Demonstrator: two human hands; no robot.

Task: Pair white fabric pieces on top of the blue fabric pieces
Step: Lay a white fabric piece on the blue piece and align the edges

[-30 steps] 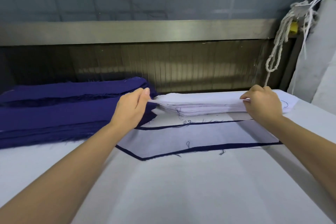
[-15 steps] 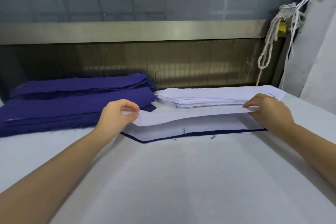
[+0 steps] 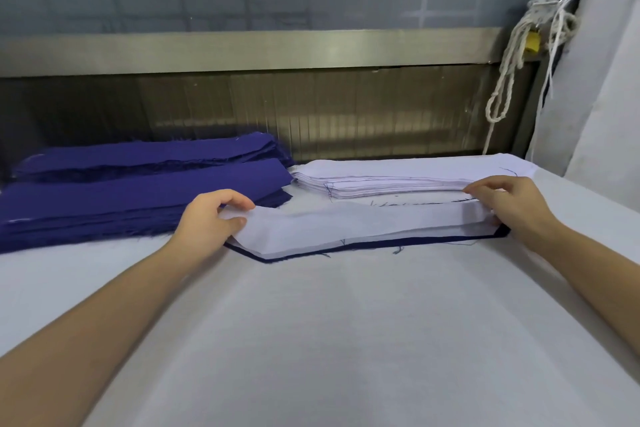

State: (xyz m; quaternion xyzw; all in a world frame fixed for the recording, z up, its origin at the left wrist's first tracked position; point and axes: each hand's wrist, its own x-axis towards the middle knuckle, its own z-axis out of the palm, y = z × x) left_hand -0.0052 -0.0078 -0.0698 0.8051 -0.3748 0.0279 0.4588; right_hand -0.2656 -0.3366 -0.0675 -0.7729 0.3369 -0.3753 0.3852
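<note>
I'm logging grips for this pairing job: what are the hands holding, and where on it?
One white fabric piece, by its two ends: left hand pinches the left end, right hand the right end.

White table top [image 3: 346, 340], knotted rope [image 3: 509, 66], metal rail [image 3: 242, 47]

Left stack [image 3: 145, 198], right stack [image 3: 408, 168] (both behind); nearer, top piece [image 3: 346, 227] over lower piece [image 3: 374, 245]

I get soft, even, cool light over the white table [image 3: 346, 340], with a thin shadow under the lifted white fabric piece [image 3: 346, 225]. A dull sheen runs along the metal rail [image 3: 277, 47] across the upper frame. The wide lens bends the frame's edges, and fine detail looks slightly soft.
</note>
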